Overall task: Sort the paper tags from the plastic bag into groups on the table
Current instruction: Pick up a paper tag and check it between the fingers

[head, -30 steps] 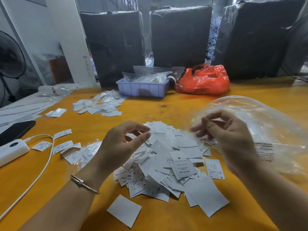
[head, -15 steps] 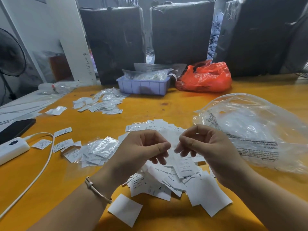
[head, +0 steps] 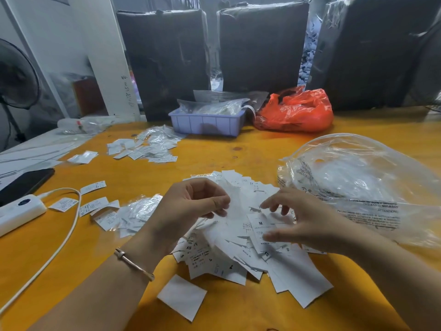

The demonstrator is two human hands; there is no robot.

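Note:
A heap of white paper tags [head: 241,256] printed with sizes lies in the middle of the orange table [head: 238,149]. My left hand [head: 191,209] hovers over the heap's left side and pinches a blurred white tag [head: 235,204] between thumb and fingers. My right hand [head: 300,223] is over the heap's right side with its fingers spread, the thumb touching a tag marked M. The clear plastic bag [head: 358,180] lies crumpled to the right. Sorted groups lie at the far left [head: 148,149] and at the near left [head: 95,206], with small clear packets [head: 139,212] beside them.
A lilac tray [head: 205,125] of plastic packets and a red bag [head: 296,111] stand at the back, in front of black wrapped boxes [head: 262,48]. At the left lie a phone [head: 23,182] and a white charger [head: 16,212] with its cable [head: 69,232]. One loose tag [head: 182,296] lies near me.
My hands were close together over the heap half a second ago. The right hand has since moved right and spread its fingers. The bag stays on the table after its release.

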